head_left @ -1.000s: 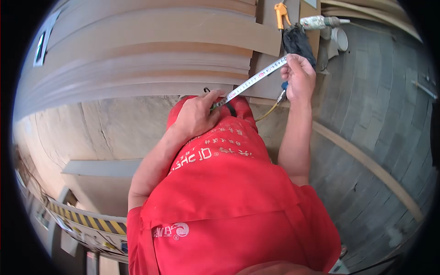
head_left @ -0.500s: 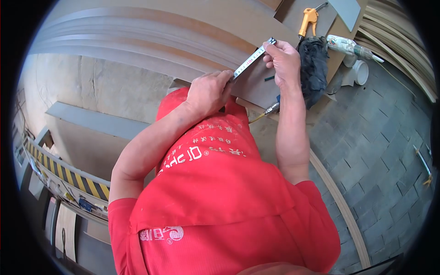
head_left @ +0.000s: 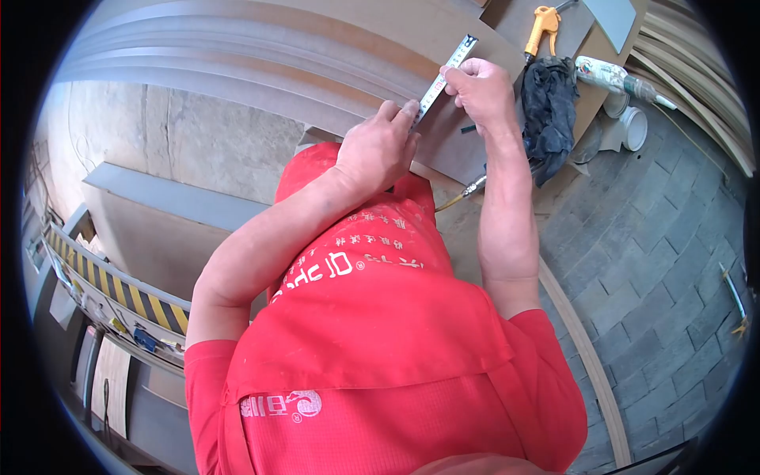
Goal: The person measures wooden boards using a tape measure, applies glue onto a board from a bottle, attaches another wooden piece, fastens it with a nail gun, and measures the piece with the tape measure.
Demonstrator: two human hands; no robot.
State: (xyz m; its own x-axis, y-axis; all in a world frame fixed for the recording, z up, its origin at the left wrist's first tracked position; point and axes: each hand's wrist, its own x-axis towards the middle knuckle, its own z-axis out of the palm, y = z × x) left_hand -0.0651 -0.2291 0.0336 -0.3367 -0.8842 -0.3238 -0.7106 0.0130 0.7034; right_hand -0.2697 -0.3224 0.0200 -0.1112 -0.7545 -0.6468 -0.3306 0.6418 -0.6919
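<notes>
A tape measure blade point(head_left: 437, 89) slants up and right from my left hand point(head_left: 380, 145), over a brown board point(head_left: 450, 146). My left hand is closed around the lower end of the tape measure, and its case is hidden in the fingers. Farther up, my right hand point(head_left: 484, 91) pinches at the blade's right edge with thumb and forefinger. The blade's hooked tip sticks out beyond these fingers. Just right of my right wrist lies a dark crumpled cloth point(head_left: 548, 111).
A yellow air blow gun point(head_left: 543, 32) and a sealant tube point(head_left: 606, 74) lie on the board. Stacked panels point(head_left: 237, 55) fill the upper left. An air hose fitting point(head_left: 473, 187) is near my right forearm. A white tub point(head_left: 633, 128) and long strips point(head_left: 586, 356) are at right.
Both hands have moved slightly up. The blade's tip has risen past my right fingers, which were at its end before and now pinch lower along it.
</notes>
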